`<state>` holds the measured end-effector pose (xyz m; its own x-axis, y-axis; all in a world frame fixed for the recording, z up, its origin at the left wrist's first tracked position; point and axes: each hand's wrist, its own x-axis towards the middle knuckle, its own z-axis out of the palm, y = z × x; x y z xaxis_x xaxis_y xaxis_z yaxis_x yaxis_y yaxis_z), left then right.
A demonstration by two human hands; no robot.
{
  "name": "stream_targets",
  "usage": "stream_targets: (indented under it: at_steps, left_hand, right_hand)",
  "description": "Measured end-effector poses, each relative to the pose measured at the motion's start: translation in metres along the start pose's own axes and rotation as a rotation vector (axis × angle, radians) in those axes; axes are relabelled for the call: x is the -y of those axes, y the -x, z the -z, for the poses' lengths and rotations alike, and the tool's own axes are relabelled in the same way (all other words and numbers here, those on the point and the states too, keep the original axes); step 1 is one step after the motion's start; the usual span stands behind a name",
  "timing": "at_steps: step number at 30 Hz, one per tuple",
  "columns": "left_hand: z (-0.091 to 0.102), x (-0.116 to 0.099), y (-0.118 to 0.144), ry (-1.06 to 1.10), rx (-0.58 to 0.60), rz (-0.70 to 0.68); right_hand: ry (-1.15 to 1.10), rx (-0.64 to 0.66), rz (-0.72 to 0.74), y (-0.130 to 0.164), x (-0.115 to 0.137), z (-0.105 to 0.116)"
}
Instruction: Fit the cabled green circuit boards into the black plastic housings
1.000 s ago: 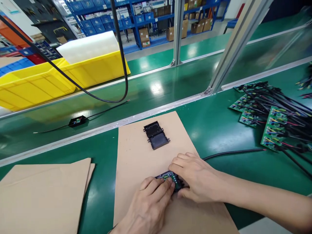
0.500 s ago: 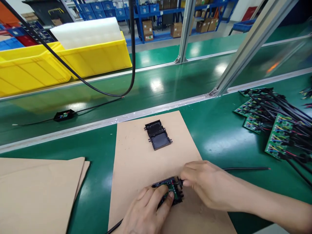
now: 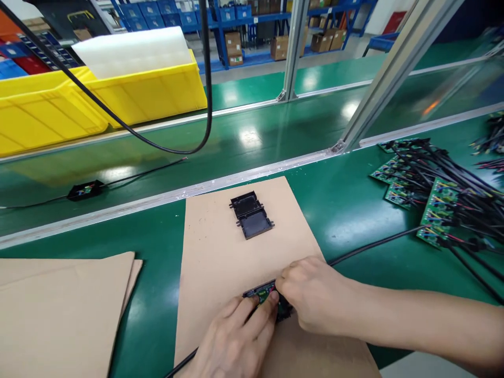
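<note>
Head view: since half a second ago my right hand (image 3: 315,299) has slid left and now covers the right end of the small black housing with the green circuit board (image 3: 264,293) in it; before, its fingertips only pinched the cable end at that side. My left hand (image 3: 240,341) has crept up too, fingertips now pressing on the housing's near edge. The cable (image 3: 374,244) running out to the right has swung, its far end now lies nearer the pile of boards. I read that as the board being pushed down into its shell, cable seated at the end.

Both hands are closed around the housing, fingers curled and pinching it from either side. It sits low on the cardboard sheet (image 3: 220,247), on the green desk (image 3: 346,210), mostly hidden; only a strip of black rim and green board with coloured bits shows between my hands. A second cable (image 3: 185,362) leaves it down-left.

Two empty black housing shells (image 3: 251,214) lie further up the sheet, touching. Wired circuit boards (image 3: 437,210) are heaped right. On the conveyor belt (image 3: 157,163), a finished unit (image 3: 84,190) lies, left of where it lay.
</note>
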<state>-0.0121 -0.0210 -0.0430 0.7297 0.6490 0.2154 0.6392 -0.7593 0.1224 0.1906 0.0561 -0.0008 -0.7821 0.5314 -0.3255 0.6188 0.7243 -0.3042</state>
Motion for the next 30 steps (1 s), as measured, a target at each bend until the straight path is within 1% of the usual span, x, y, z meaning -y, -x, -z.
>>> stream_targets:
  at_steps: [2, 3, 5, 7, 9, 11, 14, 17, 19, 21, 24, 25, 27, 29, 30]
  left_hand:
    - [0.001, -0.001, -0.002, 0.023, -0.010, 0.025]
    - [0.002, -0.001, -0.003, 0.034, -0.024, 0.031]
    - [0.005, 0.000, -0.004, 0.054, -0.051, 0.023]
    - [0.008, 0.000, -0.005, 0.037, -0.065, 0.011]
    - [0.010, -0.001, -0.006, -0.031, -0.089, 0.009]
    - [0.009, -0.005, -0.006, -0.115, -0.134, -0.001]
    - [0.002, -0.015, -0.005, -0.209, -0.143, -0.025]
    - [-0.009, -0.026, -0.003, -0.256, -0.104, 0.035]
    - [-0.012, -0.031, -0.004, -0.257, -0.092, 0.084]
    - [-0.011, -0.031, -0.005, -0.218, -0.076, 0.100]
    - [0.000, -0.023, -0.002, -0.070, -0.011, 0.135]
    - [0.004, -0.020, 0.000, -0.020, -0.010, 0.161]
    - [0.010, -0.015, 0.006, 0.034, -0.062, 0.236]
    - [0.011, -0.015, 0.011, 0.013, -0.142, 0.304]
    - [0.009, -0.017, 0.012, -0.018, -0.160, 0.334]
  right_hand:
    - [0.017, 0.048, -0.022, 0.001, -0.001, 0.004]
    - [0.006, 0.044, -0.015, 0.003, -0.002, 0.004]
    - [-0.033, -0.031, 0.023, 0.010, -0.008, 0.001]
    - [-0.034, -0.154, 0.084, 0.017, -0.015, -0.007]
    - [0.038, -0.274, 0.156, 0.023, -0.020, -0.019]
    - [0.128, -0.358, 0.233, 0.026, -0.022, -0.031]
    - [0.176, -0.418, 0.303, 0.027, -0.022, -0.042]
    - [0.183, -0.430, 0.324, 0.025, -0.021, -0.044]
    - [0.195, -0.445, 0.338, 0.023, -0.020, -0.043]
    - [0.190, -0.461, 0.343, 0.021, -0.021, -0.042]
    - [0.104, -0.470, 0.322, 0.020, -0.024, -0.044]
    - [0.063, -0.479, 0.301, 0.020, -0.026, -0.045]
    - [-0.029, -0.506, 0.252, 0.021, -0.029, -0.047]
    - [-0.122, -0.523, 0.205, 0.021, -0.030, -0.048]
    - [-0.166, -0.521, 0.189, 0.022, -0.029, -0.047]
